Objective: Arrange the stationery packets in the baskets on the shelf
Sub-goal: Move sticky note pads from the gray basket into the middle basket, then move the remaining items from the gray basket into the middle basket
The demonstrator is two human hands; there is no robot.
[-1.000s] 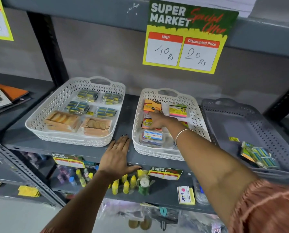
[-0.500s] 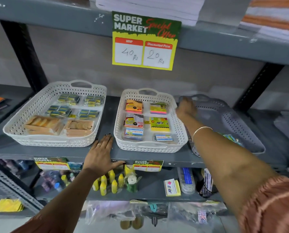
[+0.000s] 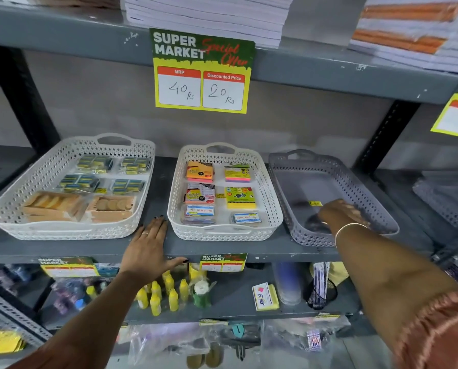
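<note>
In the head view, the right hand (image 3: 339,213) is reaching into the grey perforated plastic basket (image 3: 283,179) at centre right; its fingers are blurred, so grip is unclear. The left hand (image 3: 149,250) is lying flat, holding nothing, on the grey metal shelf (image 3: 158,182) between 2 white baskets, farther from it.

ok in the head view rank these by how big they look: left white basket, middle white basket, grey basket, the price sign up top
1. left white basket
2. middle white basket and grey basket: they look alike, and the right hand covers part of the grey one
3. price sign
</note>
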